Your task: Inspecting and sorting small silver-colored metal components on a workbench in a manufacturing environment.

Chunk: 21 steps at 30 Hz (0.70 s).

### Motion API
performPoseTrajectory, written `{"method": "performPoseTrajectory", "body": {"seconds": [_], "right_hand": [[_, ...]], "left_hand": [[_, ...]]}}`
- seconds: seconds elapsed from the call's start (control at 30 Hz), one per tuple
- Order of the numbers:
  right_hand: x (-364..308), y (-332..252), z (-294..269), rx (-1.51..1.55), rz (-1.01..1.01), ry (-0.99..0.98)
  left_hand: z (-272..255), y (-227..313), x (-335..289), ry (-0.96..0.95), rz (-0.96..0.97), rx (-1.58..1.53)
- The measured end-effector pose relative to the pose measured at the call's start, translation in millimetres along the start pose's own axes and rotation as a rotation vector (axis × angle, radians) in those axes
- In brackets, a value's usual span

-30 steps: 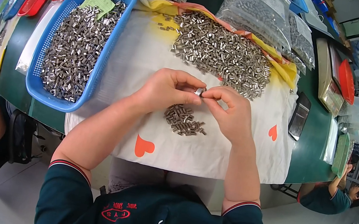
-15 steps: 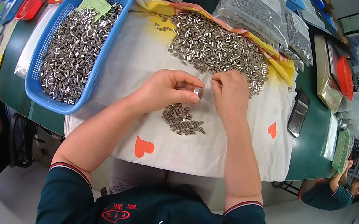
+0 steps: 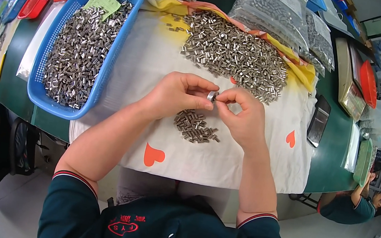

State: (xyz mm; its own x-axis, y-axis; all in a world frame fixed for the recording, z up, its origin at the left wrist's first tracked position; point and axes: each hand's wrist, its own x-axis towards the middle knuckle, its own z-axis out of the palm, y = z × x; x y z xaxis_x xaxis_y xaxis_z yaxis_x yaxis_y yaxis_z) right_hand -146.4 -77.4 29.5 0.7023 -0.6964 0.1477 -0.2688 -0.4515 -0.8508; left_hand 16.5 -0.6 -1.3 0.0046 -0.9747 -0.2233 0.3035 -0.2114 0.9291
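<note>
Between the thumb and fingers of my left hand [image 3: 174, 97] is a small round silver metal piece [image 3: 212, 96], like a short ring. My right hand [image 3: 247, 118] is closed in a pinch right against its right side. Whatever sits in those right fingertips is too small to make out. Just below the hands, on the white cloth [image 3: 122, 77], lies a small heap of short metal sleeves [image 3: 194, 125]. A far larger spread of the same kind of sleeves [image 3: 234, 51] lies beyond the hands.
At left stands a blue basket [image 3: 37, 70] full of small metal pieces, with a green paper slip [image 3: 103, 2] on top. Clear bags of metal parts [image 3: 269, 11] line the back. A dark phone [image 3: 318, 121] lies at right. Other people sit at both sides.
My right hand has come back from the edge of the large spread of sleeves toward me and left, meeting the ring-like piece. My left hand has barely moved.
</note>
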Motion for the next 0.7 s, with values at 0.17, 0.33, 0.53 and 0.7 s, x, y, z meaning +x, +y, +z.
{"method": "performPoseTrajectory", "body": {"seconds": [0.17, 0.33, 0.53, 0.7], "right_hand": [[-2, 2, 11, -0.363, -0.296, 0.142], [0, -1, -9, 0.011, 0.089, -0.132], [6, 12, -24, 0.027, 0.197, 0.056], [15, 33, -14, -0.455, 0.050, 0.160]], "left_hand": [[2, -1, -1, 0.077, 0.016, 0.095], [0, -1, -1, 0.034, 0.023, 0.111], [4, 6, -6, -0.088, 0.022, 0.237], [4, 6, -6, -0.126, 0.023, 0.292]]}}
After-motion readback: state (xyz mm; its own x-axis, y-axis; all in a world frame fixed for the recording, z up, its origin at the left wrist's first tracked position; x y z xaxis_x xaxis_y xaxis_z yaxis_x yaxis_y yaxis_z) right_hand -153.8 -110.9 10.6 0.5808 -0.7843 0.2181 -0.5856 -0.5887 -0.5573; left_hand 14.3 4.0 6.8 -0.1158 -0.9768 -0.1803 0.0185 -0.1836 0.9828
